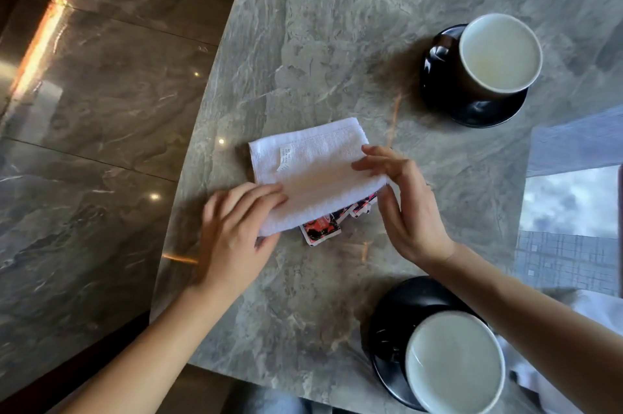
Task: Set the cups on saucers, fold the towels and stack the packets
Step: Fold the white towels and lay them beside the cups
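Note:
A folded white towel [313,170] with a small label lies in the middle of the grey marble table [337,42]. My left hand [236,228] holds its near-left corner, fingers over the top and thumb tucked under. My right hand [401,201] touches the towel's right edge with straight fingers. Red, black and white packets [320,229] poke out from under the towel's near edge. A black cup with a white inside [499,52] stands on a black saucer [485,110] at the far right. A second such cup [455,363] sits on its saucer [394,319] at the near right.
The table's curved left edge drops to a polished stone floor [94,110]. Window reflections lie across the table's right side [573,197]. A bit of white cloth [593,309] shows by my right forearm.

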`<state>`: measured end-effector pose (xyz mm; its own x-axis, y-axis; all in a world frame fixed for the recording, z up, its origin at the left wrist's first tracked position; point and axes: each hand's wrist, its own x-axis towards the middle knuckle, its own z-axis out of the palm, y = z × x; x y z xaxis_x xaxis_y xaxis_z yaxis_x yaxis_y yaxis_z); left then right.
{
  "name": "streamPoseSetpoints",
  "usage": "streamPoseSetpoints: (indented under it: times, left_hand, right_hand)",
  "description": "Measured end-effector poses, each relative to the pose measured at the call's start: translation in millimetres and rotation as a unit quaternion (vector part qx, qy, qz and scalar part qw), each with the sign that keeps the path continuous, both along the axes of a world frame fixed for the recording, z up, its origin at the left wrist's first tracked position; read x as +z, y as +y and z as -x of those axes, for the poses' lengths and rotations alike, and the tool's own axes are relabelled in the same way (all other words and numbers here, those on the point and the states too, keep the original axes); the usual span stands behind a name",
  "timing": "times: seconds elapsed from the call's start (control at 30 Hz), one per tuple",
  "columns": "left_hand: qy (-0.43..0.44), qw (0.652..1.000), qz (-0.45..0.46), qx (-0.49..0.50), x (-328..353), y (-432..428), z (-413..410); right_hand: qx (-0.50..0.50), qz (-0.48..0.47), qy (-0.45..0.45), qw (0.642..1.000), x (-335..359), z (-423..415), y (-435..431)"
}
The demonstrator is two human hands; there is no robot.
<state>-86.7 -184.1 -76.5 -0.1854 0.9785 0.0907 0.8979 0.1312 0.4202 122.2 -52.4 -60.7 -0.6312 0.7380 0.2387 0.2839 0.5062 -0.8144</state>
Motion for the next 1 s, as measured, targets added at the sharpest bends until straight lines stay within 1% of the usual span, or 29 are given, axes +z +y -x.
streamPoseSetpoints:
  times: [0.1, 0.17, 0.27, 0.37, 0.47, 0.57, 0.7, 0.87, 1.0]
  left_hand:
    - [-0.018, 0.999, -0.030, 0.003, 8.4, 5.5, 5.4]
    - [-0.053, 0.998, -0.036, -0.003, 17.8, 7.9, 4.6]
    - [-0.103, 0.995, -0.002, 0.009, 31.3, 7.1, -0.8]
    - [-0.144, 0.988, 0.034, 0.041, 37.3, 5.4, -8.9]
    - [-0.188, 0.978, 0.043, 0.082, 37.2, 6.1, -17.4]
    - [-0.236, 0.959, 0.061, 0.142, 35.0, 5.8, -23.1]
    - [-0.305, 0.934, 0.073, 0.172, 26.6, 5.5, -24.4]
    - [-0.354, 0.911, 0.073, 0.200, 18.3, 8.6, -22.9]
    - [-0.362, 0.903, 0.087, 0.215, 13.0, 10.5, -20.9]
  right_hand:
    - [-0.050, 0.041, 0.006, 0.998, -1.8, 6.7, 1.2]
    - [-0.100, 0.059, 0.015, 0.993, -5.4, 9.2, 1.8]
    - [-0.152, 0.053, 0.021, 0.987, -12.8, 10.4, 5.1]
    - [-0.175, 0.048, 0.013, 0.983, -17.4, 13.3, 9.6]
    - [-0.184, 0.040, -0.012, 0.982, -19.0, 19.3, 15.2]
    - [-0.166, 0.027, -0.041, 0.985, -19.0, 24.0, 19.9]
    - [-0.153, 0.035, -0.071, 0.985, -17.4, 27.7, 22.7]
    - [-0.155, 0.048, -0.073, 0.984, -18.1, 33.8, 25.6]
    - [-0.146, 0.052, -0.083, 0.984, -17.6, 36.7, 27.8]
